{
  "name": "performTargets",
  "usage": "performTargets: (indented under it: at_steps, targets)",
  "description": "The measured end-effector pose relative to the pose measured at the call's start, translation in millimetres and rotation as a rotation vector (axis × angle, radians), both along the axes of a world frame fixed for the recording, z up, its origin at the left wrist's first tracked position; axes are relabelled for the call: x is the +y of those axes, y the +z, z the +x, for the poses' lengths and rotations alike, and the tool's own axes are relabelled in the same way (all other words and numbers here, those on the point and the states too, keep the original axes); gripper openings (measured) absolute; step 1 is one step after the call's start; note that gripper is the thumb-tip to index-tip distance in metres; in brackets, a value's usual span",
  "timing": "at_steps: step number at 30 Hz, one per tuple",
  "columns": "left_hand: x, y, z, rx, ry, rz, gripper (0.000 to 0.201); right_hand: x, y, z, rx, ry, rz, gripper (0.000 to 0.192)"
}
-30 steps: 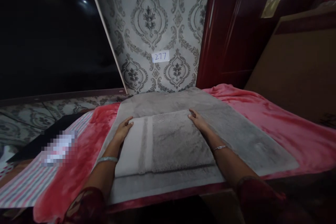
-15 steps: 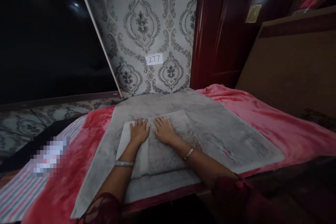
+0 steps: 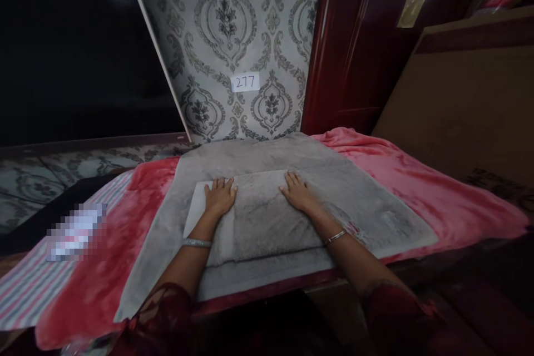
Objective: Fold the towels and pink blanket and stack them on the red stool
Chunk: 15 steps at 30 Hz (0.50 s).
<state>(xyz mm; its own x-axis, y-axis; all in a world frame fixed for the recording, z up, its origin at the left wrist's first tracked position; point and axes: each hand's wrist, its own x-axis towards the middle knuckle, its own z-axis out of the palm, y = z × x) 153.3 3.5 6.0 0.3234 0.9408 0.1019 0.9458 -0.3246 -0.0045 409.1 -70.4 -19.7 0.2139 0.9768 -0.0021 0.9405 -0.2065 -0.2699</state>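
Apart now, left hand (image 3: 219, 197) and right hand (image 3: 297, 192) press flat, fingers spread, on the folded grey towel (image 3: 262, 222); smoothing nearly done.

Handwritten "277" on a small white label (image 3: 245, 82) on the patterned wall (image 3: 250, 28)

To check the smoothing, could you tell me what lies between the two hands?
In the head view, only bare folded towel lies between left hand and right hand.

Folded grey towel (image 3: 267, 222) flat atop spread towel (image 3: 354, 189).
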Motion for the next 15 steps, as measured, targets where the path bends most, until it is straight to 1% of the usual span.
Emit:
performTargets:
  at_steps: [4, 6, 7, 9, 11, 13, 15]
  targets:
    - [0.0, 0.0, -0.6, -0.021, -0.001, -0.007, 0.058, -7.5, 9.5, 3.6, 0.009, -0.014, 0.001, 0.063]
    - [-0.1, 0.1, -0.6, -0.031, -0.002, -0.006, 0.057, -14.7, 17.0, -5.1, -0.018, -0.038, 0.047, 0.062]
    - [-0.2, 0.2, -0.5, -0.036, -0.003, -0.001, 0.057, -19.5, 20.2, -14.2, -0.037, -0.026, 0.085, 0.062]
    - [-0.8, 0.2, -0.4, -0.044, -0.007, 0.012, 0.057, -31.4, 23.5, -41.5, -0.062, 0.084, 0.166, 0.063]
    - [-1.5, 0.4, -0.4, -0.045, -0.009, 0.016, 0.057, -44.7, 22.2, -74.8, -0.051, 0.267, 0.195, 0.065]
    - [-1.8, 0.6, -0.4, -0.038, -0.007, 0.009, 0.057, -56.5, 18.0, -103.1, -0.029, 0.42, 0.17, 0.066]
    - [-1.3, 0.4, -0.5, -0.032, -0.006, 0.011, 0.057, -64.6, 13.6, -117.1, -0.016, 0.484, 0.133, 0.066]
